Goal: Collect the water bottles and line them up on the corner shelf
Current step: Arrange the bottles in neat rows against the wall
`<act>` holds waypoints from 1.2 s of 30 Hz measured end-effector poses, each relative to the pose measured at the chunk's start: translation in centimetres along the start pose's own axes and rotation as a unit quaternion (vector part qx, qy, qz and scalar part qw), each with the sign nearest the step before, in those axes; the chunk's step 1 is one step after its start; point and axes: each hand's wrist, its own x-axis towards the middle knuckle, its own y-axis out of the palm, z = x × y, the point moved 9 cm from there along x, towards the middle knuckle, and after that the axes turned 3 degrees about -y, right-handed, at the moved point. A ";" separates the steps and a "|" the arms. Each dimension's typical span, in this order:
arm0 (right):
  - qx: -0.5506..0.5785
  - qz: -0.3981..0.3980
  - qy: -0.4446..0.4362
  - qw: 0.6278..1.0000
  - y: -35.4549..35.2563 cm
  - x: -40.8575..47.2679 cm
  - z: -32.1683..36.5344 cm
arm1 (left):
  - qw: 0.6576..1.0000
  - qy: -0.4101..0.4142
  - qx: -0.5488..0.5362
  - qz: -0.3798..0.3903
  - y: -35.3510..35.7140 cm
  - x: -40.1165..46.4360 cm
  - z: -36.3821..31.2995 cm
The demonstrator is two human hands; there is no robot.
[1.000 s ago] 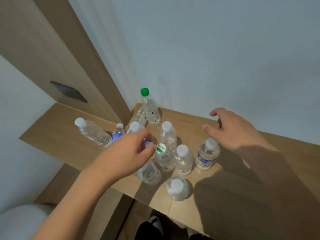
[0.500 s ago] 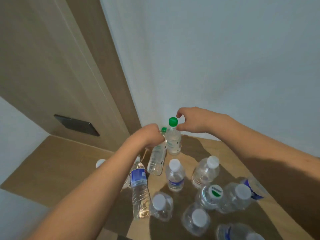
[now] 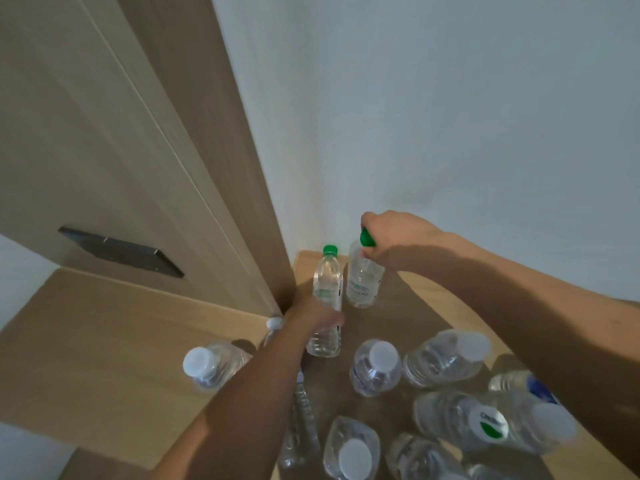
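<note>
Hands (image 3: 313, 315) (image 3: 391, 237) hold two upright green-capped bottles (image 3: 325, 303) (image 3: 363, 278).

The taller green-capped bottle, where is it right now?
In the head view it stands near the shelf's back corner, gripped low by the left hand, just left of the shorter green-capped bottle.

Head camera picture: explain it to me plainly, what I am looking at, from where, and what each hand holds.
There is no machine here. A person wears one wide-angle camera on the head, looking forward and down at two bare hands. The left hand grips the body of a tall clear plastic bottle with a green cap. The right hand holds a shorter clear plastic bottle by its green cap; whether it is lifted off the wood I cannot tell. Both sit near the corner of a light wooden shelf. Closer to the camera stand several clear bottles with white caps, in a loose cluster, not yet in a line.
</note>
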 end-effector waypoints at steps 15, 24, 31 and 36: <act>-0.015 -0.022 -0.020 0.999 -5.2 3.5 -1.9 | 0.958 0.049 -0.188 -0.211 -3.6 -5.3 -0.5; -0.040 -0.012 -0.025 0.999 -2.5 5.1 -1.6 | 0.922 0.150 -0.250 -0.257 -5.1 -0.3 -4.8; -0.055 -0.025 -0.044 0.997 -1.5 5.6 -2.0 | 0.927 0.156 -0.250 -0.232 -4.4 1.7 -4.9; -0.073 -0.008 -0.057 0.996 -1.0 5.6 -2.2 | 0.932 0.146 -0.235 -0.234 -5.0 2.0 -6.0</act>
